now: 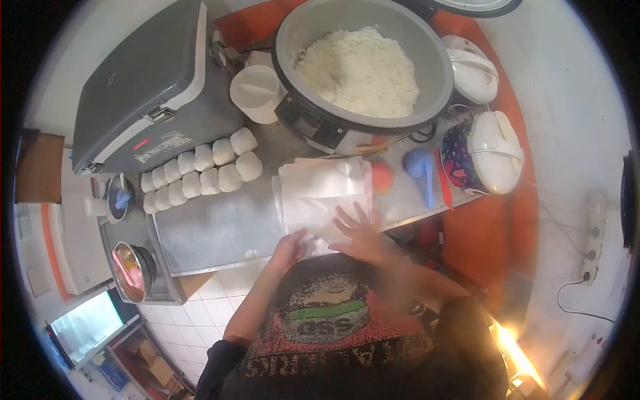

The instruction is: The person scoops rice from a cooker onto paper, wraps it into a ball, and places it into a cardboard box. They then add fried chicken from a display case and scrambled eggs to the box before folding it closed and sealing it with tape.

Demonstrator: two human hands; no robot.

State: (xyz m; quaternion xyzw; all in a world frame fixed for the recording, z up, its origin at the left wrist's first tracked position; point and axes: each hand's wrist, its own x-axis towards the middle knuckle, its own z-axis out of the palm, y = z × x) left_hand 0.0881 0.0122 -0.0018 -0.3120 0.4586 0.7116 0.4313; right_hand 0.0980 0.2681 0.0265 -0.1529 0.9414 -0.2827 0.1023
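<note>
A stack of white paper sheets (317, 183) lies on the metal table in front of me. My left hand (289, 250) is at the stack's near left corner, its fingers bent against the paper edge; whether they pinch a sheet is too small to tell. My right hand (359, 237) rests on the stack's near right part with its fingers spread. Beyond the paper, a large open rice cooker (363, 127) holds white rice (363, 73). Two rows of wrapped white bundles (200, 170) stand to the left.
Behind the bundles sits a grey cooler box (143, 87). Right of the paper lie a red scoop (381, 176) and a blue scoop (419, 164), beside a patterned container (483, 153). Metal bowls (150, 260) stand at the far left. The metal table's (220, 233) front edge is near my body.
</note>
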